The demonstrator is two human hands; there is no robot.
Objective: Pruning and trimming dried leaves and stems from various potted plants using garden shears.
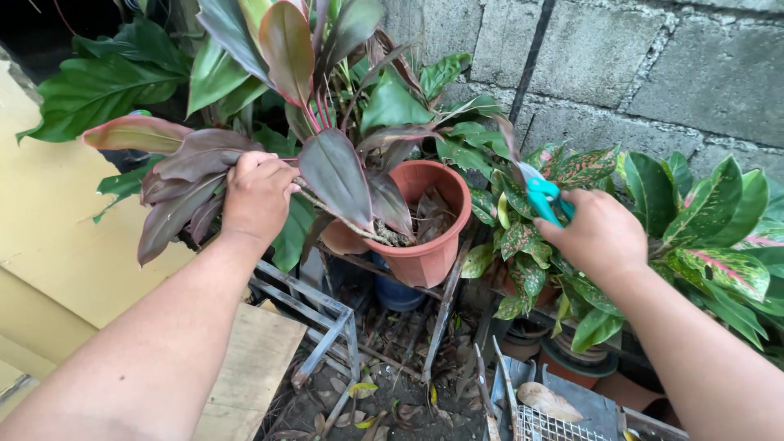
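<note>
Head view looks down at two bare arms reaching out over plants by a grey block wall.

The left hand (257,196) comes in from the lower left, arm stretched long and straight. Its fingers are curled tight around a stem (327,208) of the big plant — the back of the hand faces up. The stem leans to the left, out over the rim of the pot (425,245). Dark purple leaves (184,192) hang down just past the left hand, and one wide purple leaf (336,173) lies right beside it.

The right hand (596,237) comes in from the lower right, with the wrist bent a little. Its fingers are wrapped around the blue handles of the shears (541,196). The shears point up and to the left, toward the big plant, and the blades sit just to the right of the pot. I cannot tell if the blades touch a leaf.

The pot is orange-brown and stands on a metal rack (327,322) between the two hands. A plant with green and pink spotted leaves (719,229) sits under and beside the right hand. Dry leaves lie on the ground (392,400) below.
</note>
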